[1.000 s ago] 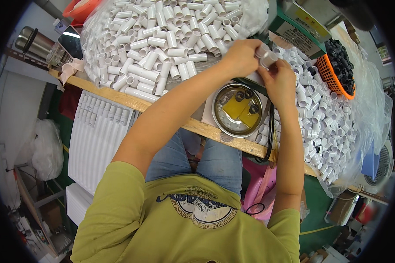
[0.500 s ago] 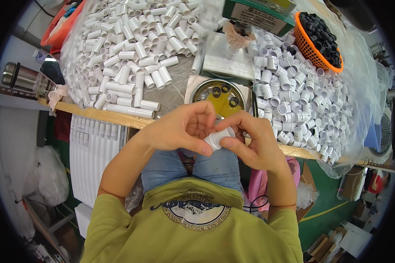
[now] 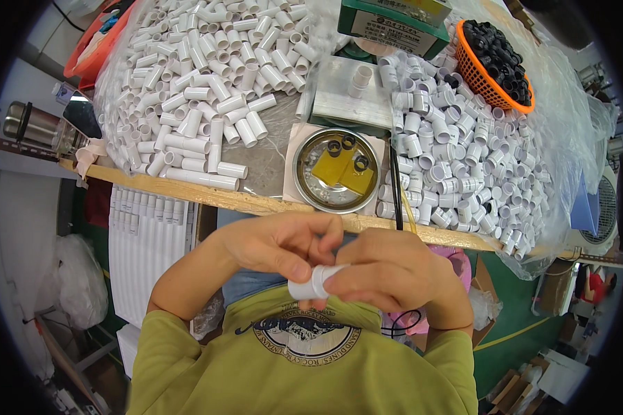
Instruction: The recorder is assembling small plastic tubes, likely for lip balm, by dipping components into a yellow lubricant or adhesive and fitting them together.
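Just in front of my shirt, both hands hold a white plastic pipe fitting lying sideways, with a raised collar around it. My left hand pinches its left end between thumb and fingers. The fingers of my right hand close around its right end and hide part of it. Beyond the hands, a round metal dish holds yellow sponge pieces and 3 black rings.
White pipe pieces are heaped at left, white fittings at right. Behind the dish, a metal block bears an upright white piece. An orange basket of black rings, a green box and the wooden table edge surround these.
Both hands have come down toward my body with the fitting, which has turned so its collar lies nearer my right fingers. The dish now shows fully. A brownish crumpled piece has left the metal block.
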The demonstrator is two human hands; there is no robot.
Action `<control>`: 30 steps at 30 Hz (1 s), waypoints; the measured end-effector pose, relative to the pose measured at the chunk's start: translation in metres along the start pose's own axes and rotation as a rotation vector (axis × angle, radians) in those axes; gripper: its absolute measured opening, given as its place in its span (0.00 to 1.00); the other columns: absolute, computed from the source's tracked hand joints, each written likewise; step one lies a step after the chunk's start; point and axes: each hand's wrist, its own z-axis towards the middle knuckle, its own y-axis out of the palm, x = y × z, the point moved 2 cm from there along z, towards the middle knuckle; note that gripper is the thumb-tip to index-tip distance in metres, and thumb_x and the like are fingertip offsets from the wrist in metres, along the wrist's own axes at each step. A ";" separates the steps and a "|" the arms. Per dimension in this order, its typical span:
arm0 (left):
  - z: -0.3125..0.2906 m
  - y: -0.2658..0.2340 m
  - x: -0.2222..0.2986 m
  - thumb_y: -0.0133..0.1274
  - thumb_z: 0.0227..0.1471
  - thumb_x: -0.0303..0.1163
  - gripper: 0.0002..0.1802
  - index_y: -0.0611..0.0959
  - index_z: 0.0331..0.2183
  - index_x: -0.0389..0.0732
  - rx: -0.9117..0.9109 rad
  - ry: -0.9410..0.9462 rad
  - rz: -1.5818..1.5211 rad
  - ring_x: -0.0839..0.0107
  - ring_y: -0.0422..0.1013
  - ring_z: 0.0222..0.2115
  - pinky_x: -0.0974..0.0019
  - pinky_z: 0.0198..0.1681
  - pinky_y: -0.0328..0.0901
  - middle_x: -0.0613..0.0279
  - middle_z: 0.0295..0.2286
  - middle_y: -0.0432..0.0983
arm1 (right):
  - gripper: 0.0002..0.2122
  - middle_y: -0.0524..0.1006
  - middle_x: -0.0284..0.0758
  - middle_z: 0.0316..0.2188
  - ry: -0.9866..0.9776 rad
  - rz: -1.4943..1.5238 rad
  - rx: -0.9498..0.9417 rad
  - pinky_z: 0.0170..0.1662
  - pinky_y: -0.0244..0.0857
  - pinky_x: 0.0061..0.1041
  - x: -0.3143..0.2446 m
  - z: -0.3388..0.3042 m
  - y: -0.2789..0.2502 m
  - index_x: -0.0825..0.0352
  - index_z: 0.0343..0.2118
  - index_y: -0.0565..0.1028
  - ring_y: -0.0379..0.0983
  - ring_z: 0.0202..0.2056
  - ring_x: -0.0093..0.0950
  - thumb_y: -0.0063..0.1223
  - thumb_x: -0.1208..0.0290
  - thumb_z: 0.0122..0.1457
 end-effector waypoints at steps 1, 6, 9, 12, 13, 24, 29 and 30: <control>0.000 0.000 -0.002 0.59 0.45 0.22 0.17 0.65 0.30 0.39 -0.024 0.030 0.040 0.69 0.71 0.30 0.69 0.31 0.67 0.59 0.30 0.69 | 0.10 0.74 0.34 0.18 0.051 0.024 -0.033 0.21 0.61 0.20 -0.004 0.002 -0.002 0.67 0.33 0.75 0.69 0.17 0.27 0.61 0.70 0.49; -0.002 0.005 0.003 0.59 0.41 0.20 0.16 0.67 0.27 0.39 0.154 0.093 0.586 0.67 0.66 0.28 0.64 0.32 0.64 0.59 0.26 0.63 | 0.08 0.72 0.33 0.15 0.414 -0.255 -0.053 0.19 0.63 0.21 0.009 0.000 -0.001 0.69 0.34 0.73 0.69 0.14 0.21 0.57 0.72 0.53; 0.007 0.002 -0.003 0.59 0.34 0.21 0.16 0.71 0.29 0.37 0.433 0.710 1.508 0.56 0.63 0.27 0.60 0.30 0.61 0.55 0.25 0.61 | 0.07 0.74 0.29 0.17 0.987 0.329 0.324 0.20 0.62 0.15 0.037 0.001 0.010 0.71 0.31 0.72 0.68 0.17 0.14 0.52 0.71 0.58; 0.008 -0.017 0.001 0.55 0.37 0.20 0.15 0.70 0.32 0.36 0.510 0.510 1.323 0.55 0.64 0.27 0.60 0.31 0.62 0.53 0.27 0.63 | 0.08 0.73 0.29 0.17 1.010 0.279 0.097 0.23 0.64 0.14 0.071 0.005 -0.008 0.70 0.31 0.73 0.69 0.19 0.15 0.51 0.69 0.59; 0.007 -0.027 0.003 0.55 0.37 0.20 0.15 0.70 0.32 0.36 0.530 0.503 1.332 0.55 0.64 0.27 0.60 0.31 0.62 0.53 0.27 0.63 | 0.09 0.74 0.30 0.19 1.032 0.115 0.045 0.24 0.64 0.15 0.087 0.010 -0.027 0.70 0.31 0.73 0.69 0.20 0.16 0.51 0.68 0.58; 0.098 -0.115 0.021 0.53 0.37 0.25 0.12 0.78 0.30 0.35 0.838 0.077 1.518 0.51 0.72 0.33 0.58 0.36 0.67 0.46 0.28 0.75 | 0.11 0.76 0.42 0.33 0.116 -1.196 -0.021 0.38 0.67 0.34 0.266 0.052 -0.148 0.67 0.35 0.76 0.73 0.35 0.40 0.55 0.76 0.45; 0.087 -0.119 0.012 0.55 0.37 0.27 0.06 0.82 0.24 0.38 0.725 -0.196 1.800 0.56 0.73 0.35 0.58 0.38 0.68 0.51 0.30 0.77 | 0.10 0.76 0.41 0.34 0.120 -1.248 0.010 0.41 0.66 0.33 0.252 0.051 -0.153 0.65 0.35 0.76 0.72 0.37 0.38 0.54 0.75 0.48; 0.079 -0.120 0.011 0.55 0.37 0.27 0.06 0.82 0.24 0.38 0.728 -0.205 1.798 0.56 0.73 0.35 0.58 0.38 0.68 0.51 0.30 0.77 | 0.09 0.77 0.41 0.34 0.122 -1.344 0.000 0.41 0.65 0.33 0.245 0.049 -0.155 0.65 0.36 0.76 0.72 0.37 0.36 0.53 0.72 0.51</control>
